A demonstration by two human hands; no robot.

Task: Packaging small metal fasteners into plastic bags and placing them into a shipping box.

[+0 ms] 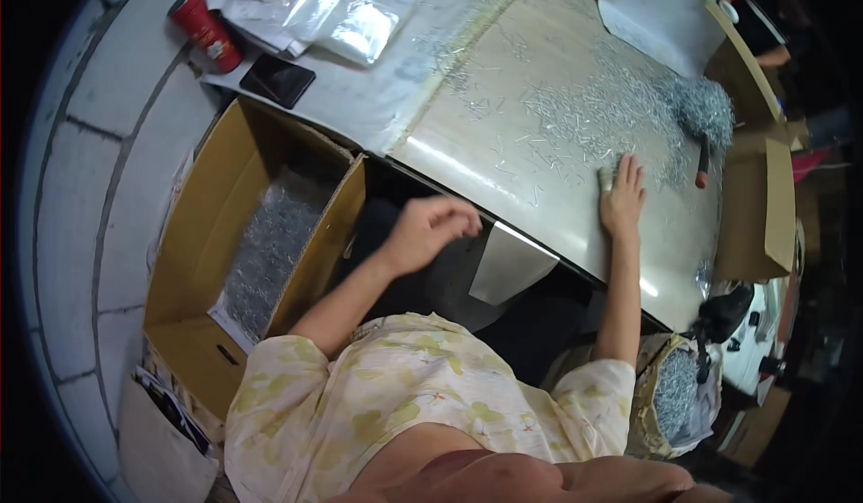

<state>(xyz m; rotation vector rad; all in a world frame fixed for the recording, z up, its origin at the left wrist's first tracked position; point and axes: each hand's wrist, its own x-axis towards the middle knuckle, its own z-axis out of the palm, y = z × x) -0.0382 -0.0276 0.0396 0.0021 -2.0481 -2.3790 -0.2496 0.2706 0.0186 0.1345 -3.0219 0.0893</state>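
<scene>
My right hand lies on the tabletop with its fingers stretched out, at the near edge of a spread of small thin metal pins. A pale wrap covers its thumb. My left hand hovers in front of the table's near edge, above my lap. Its fingers are curled in and closed; whatever they may hold is too small or hidden to make out. Below and between the hands, a bent metal plate hangs from the table edge. A denser heap of pins rises farther right, with a dark-handled tool partly under it.
An open cardboard box at my left holds many pins. A phone, a red canister and clear plastic bags sit at the far left. Cardboard walls edge the table's right. A sack of pins stands beside my right arm.
</scene>
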